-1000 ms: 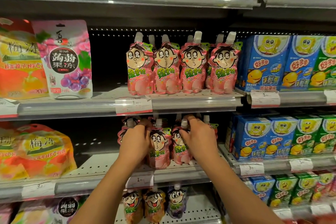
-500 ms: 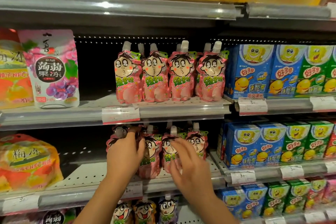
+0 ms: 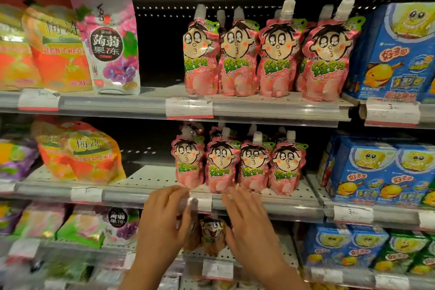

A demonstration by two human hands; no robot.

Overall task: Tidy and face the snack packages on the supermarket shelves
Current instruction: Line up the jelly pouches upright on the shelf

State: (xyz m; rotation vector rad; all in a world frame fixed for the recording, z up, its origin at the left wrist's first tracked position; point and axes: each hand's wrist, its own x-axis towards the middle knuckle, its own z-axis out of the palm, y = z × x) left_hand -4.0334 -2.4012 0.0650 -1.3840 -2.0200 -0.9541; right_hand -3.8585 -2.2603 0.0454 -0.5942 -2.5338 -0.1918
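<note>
Hovering in front of the middle shelf's edge (image 3: 270,211), the left hand (image 3: 164,223) and right hand (image 3: 249,226) hold nothing, fingers loosely spread. Just above their fingertips stands a row of four pink spouted pouches (image 3: 237,167), upright and facing out. A price tag (image 3: 202,203) sits between the hands, and blue snack boxes (image 3: 367,172) stand right of the right hand.

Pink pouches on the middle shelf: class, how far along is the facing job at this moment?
Done: four pink pouches stand upright at the middle shelf edge, faces forward. In hand: nothing; the left hand and right hand hover open below them. Left: the orange bag leans, and the bottom-shelf pouch sits half hidden behind the hands.
</note>
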